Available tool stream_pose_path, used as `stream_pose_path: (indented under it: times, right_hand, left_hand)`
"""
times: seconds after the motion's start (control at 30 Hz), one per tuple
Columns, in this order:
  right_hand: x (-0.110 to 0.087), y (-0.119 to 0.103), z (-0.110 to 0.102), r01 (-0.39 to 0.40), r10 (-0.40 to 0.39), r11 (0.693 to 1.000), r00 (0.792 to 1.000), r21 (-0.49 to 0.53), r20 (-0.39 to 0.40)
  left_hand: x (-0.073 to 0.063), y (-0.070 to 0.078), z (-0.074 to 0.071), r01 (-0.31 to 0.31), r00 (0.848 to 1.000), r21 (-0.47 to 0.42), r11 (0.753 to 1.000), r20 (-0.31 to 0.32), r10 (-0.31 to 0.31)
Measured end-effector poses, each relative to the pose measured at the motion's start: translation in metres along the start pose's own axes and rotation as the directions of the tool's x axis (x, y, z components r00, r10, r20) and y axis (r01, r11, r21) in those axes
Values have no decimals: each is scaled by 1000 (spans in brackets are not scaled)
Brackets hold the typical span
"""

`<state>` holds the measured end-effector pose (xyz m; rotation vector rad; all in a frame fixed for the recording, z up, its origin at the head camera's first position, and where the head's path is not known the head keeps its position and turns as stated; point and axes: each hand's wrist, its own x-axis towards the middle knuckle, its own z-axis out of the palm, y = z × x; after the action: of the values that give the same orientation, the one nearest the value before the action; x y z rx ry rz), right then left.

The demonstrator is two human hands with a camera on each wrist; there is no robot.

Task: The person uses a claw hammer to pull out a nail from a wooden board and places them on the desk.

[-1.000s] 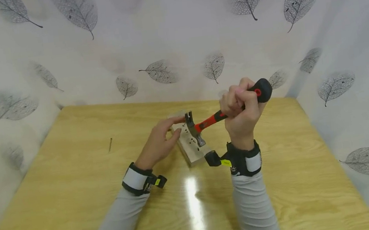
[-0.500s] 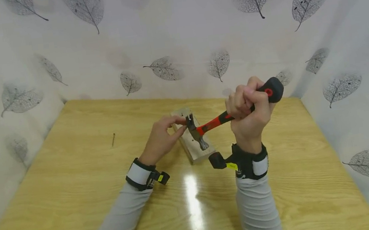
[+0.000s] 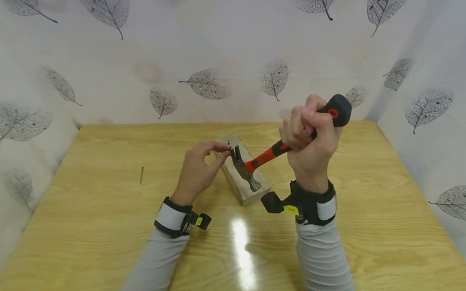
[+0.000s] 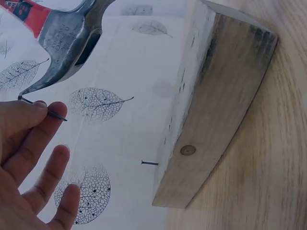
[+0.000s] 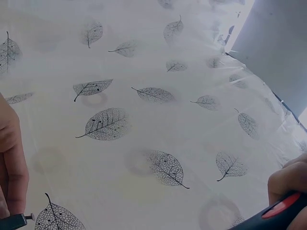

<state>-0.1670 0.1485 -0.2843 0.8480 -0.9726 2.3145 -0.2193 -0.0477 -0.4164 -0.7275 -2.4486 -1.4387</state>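
Observation:
My right hand (image 3: 311,140) grips the black-and-red handle of a claw hammer (image 3: 261,158), held tilted with its head in front of the wooden block (image 3: 245,195). Thumb and forefinger of my left hand (image 3: 201,169) pinch a thin dark nail (image 4: 57,116). In the left wrist view, the nail's head end is right at the tip of the hammer's claw. The other left fingers are spread and loosely bent. The block lies on the table below; a second nail (image 4: 149,163) sticks out of its top near the far end. Several small dark marks dot that face.
Another nail (image 3: 141,175) lies on the wooden table (image 3: 96,240), left of the left hand. A white leaf-print sheet (image 3: 225,44) rises behind the table and along both sides. Each wrist wears a strapped camera.
Over the last second the left hand and hammer head have shifted slightly left relative to the block, uncovering more of its top. Both hands keep their holds. The head view has moved a little.

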Motion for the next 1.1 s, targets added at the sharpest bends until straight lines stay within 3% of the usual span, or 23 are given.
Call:
stream_pose_path:
  times: [0.1,0.3,0.4,0.57,0.77,0.87,1.1]
  right_hand:
    - [0,0,-3,6,-5,1000,1000,-28,23]
    - [1,11,0,-2,4,1000,997,-30,77]
    - [2,12,0,7,-3,998,997,-59,76]
    - [3,6,-4,32,-28,994,999,-100,38]
    - [1,-1,-8,21,-23,996,999,-90,-23]
    - [2,-1,-9,17,-20,996,999,-85,-41]
    - [4,10,-6,1,-5,998,999,-66,-52]
  left_hand:
    - [0,-2,-2,30,999,-12,999,-20,-31]
    - [-10,-16,-36,188,982,84,979,-19,-187]
    - [-14,-28,-56,310,949,200,929,-1,-317]
    - [-17,-46,-82,484,854,347,803,10,-520]
    - [-25,-61,-104,590,761,446,673,-26,-649]
    - [-26,-66,-111,613,735,468,637,-43,-676]
    - [-30,-79,-121,623,721,521,583,-94,-686]
